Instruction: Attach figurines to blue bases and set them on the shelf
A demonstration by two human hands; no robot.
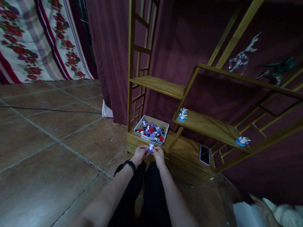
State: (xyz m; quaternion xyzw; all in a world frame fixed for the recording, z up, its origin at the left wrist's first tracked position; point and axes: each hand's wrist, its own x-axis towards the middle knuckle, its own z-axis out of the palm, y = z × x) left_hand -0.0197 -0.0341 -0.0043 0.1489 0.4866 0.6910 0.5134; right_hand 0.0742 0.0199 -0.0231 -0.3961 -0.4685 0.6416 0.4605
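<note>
Between my fingertips is a small purple-and-white toy figurine (150, 147), upright, in front of the near edge of a cardboard box (168, 128). My left hand (139, 154) pinches it from the left side, and my right hand (159, 155) grips it from the right. Inside the box lies a jumble of small figurines and parts (150, 130) in purple, red, white and black. The figurine's fine details are too small to make out.
The box stands on the low ledge of a wooden shelf unit (157, 84). Blue-and-white figurines (182, 114) sit on the middle shelf's left end, another figurine (242, 141) at its right. A phone (204, 155) lies on the lower ledge. A glass deer (243, 55) stands higher up.
</note>
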